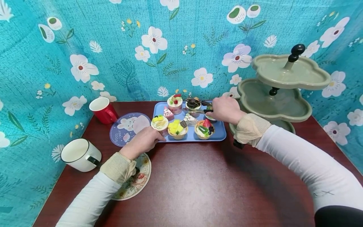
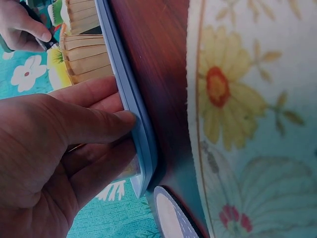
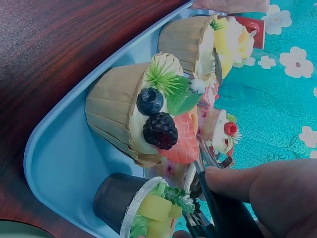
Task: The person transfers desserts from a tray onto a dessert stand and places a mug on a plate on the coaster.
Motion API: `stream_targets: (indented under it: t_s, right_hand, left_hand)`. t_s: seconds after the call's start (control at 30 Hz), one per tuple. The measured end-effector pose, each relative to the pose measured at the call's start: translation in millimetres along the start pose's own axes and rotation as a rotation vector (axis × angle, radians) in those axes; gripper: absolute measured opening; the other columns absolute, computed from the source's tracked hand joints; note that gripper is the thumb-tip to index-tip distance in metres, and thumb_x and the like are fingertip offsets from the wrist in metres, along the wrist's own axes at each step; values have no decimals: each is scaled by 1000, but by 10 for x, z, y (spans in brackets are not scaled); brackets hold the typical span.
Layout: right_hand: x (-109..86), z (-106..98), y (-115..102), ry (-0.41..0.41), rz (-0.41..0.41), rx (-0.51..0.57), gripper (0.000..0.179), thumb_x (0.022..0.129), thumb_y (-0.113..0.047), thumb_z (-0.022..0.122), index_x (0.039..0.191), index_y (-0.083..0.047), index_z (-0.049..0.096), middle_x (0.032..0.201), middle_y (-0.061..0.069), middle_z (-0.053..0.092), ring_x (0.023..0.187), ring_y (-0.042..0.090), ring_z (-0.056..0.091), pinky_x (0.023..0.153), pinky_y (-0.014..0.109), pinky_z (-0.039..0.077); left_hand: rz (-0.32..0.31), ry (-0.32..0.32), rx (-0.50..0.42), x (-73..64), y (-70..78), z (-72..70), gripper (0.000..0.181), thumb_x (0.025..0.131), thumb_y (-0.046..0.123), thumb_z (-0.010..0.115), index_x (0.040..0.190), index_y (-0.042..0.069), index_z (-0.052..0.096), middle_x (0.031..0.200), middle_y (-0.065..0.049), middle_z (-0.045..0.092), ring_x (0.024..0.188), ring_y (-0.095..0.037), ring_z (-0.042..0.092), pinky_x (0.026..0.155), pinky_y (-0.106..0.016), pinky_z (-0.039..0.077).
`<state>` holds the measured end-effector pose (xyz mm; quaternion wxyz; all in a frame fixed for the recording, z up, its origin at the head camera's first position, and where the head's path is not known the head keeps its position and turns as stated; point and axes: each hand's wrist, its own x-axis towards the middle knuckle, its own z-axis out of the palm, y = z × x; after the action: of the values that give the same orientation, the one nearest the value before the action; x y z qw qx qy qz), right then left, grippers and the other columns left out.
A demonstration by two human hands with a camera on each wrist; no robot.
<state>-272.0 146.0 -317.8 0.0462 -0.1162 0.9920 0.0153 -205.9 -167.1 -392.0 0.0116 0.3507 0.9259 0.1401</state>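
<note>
While the left hand [image 1: 144,138] gripped the blue tray [image 1: 191,134], desserts [image 1: 177,129] aboard, the right hand [image 1: 228,108] held black-handled tongs [image 1: 208,110] above it, head view. Left wrist: thumb [image 2: 111,125] lay on tray edge. Right wrist: berry-topped tartlet [image 3: 116,106] stood near tongs.

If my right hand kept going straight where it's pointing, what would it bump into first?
Probably the chocolate-topped cup; the black-handled utensil in your right hand reaches beside it, though depth is unclear.

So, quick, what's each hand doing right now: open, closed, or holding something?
Left hand: closed, holding the edge of the blue tray.
Right hand: closed, holding the black-handled tongs.
</note>
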Motion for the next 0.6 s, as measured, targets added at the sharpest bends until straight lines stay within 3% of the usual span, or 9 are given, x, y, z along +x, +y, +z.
stream_targets:
  t_s: [0.3, 0.6]
  right_hand:
    - [9, -50, 5, -17, 9, 42, 55, 88, -54, 65, 55, -16, 43, 51, -2, 34, 54, 24, 53, 44, 32, 36]
    - [8, -69, 50, -54, 13, 42, 51, 89, -54, 64, 61, -14, 50, 61, 3, 46, 62, 27, 58, 49, 37, 42]
  left_hand:
    - [-5, -6, -9, -4, -13, -9, 22, 86, -2, 70, 101, 13, 80, 100, -4, 77, 96, -20, 71, 86, -37, 58]
    - [3, 2, -1, -1, 5, -6, 22, 86, -2, 71, 99, 13, 80, 99, -3, 77, 95, -21, 71, 85, -38, 58]
